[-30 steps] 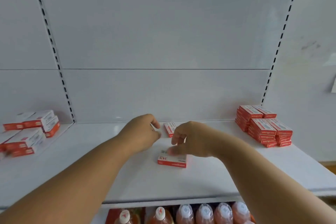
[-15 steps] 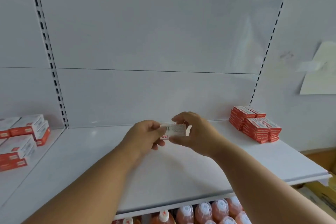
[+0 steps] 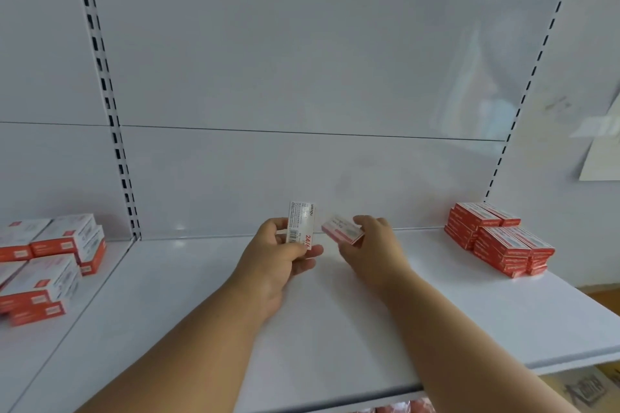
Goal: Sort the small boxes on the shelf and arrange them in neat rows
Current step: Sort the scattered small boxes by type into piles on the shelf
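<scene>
While the left hand (image 3: 278,255) grips an upright box (image 3: 301,226), the right hand (image 3: 372,245) pinches a blurred box (image 3: 342,233) above the shelf (image 3: 335,329); print unreadable.

Head view, close, facing shelf (image 3: 335,329) slightly downward

Shop: white metal gondola shelf (image 3: 335,329), slotted uprights (image 3: 100,84), identical red-white boxes (image 3: 500,241) stacked in bulk, more stock (image 3: 50,265) in neighbouring bay.

Above the white shelf (image 3: 335,329), the left hand (image 3: 278,258) holds one small box (image 3: 301,225) upright; the right hand (image 3: 372,245) grips another box (image 3: 342,232), tilted, just beside it.
</scene>
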### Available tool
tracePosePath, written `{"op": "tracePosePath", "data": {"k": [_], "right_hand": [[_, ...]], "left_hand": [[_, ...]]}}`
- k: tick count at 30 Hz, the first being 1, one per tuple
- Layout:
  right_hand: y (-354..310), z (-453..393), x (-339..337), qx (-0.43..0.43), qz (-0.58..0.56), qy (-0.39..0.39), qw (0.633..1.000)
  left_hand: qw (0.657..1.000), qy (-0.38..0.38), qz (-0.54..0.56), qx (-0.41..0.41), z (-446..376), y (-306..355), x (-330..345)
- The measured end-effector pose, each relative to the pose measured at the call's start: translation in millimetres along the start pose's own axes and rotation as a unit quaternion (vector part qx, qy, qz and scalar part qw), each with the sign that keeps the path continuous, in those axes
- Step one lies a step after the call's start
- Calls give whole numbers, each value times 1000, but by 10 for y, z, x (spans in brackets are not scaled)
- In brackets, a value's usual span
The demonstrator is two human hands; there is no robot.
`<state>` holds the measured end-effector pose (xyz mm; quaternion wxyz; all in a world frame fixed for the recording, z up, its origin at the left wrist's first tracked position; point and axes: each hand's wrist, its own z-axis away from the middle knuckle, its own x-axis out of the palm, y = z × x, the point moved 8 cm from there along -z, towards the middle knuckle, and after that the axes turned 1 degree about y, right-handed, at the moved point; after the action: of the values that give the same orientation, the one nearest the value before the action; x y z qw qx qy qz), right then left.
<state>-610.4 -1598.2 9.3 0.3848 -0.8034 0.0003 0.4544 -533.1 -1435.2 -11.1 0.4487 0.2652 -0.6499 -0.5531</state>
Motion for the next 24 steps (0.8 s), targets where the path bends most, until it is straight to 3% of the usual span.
{"op": "tracePosePath", "data": {"k": [2,4,9,12,15,20,24], "right_hand": [[-41,39,-122,-24,-81,41,996],[13,58,-120,10,-209,35,977],[-15,131,69,85,-497,-87,859],[-81,153,84,92,-591,-129,791],[-36,139,89,117,-634,-126,754],[129,122,-64,148,-576,-53,802],[234,211,-459,126,-550,-7,826]], "left_hand": [[1000,1,21,-15,-8,5,9],[999,-2,41,-28,16,9,31],[1000,2,18,-18,60,39,43],[998,10,59,-34,81,76,49],[997,34,38,-60,78,45,6],[999,39,-23,-11,144,109,20],[995,-21,-95,4,260,161,385]]}}
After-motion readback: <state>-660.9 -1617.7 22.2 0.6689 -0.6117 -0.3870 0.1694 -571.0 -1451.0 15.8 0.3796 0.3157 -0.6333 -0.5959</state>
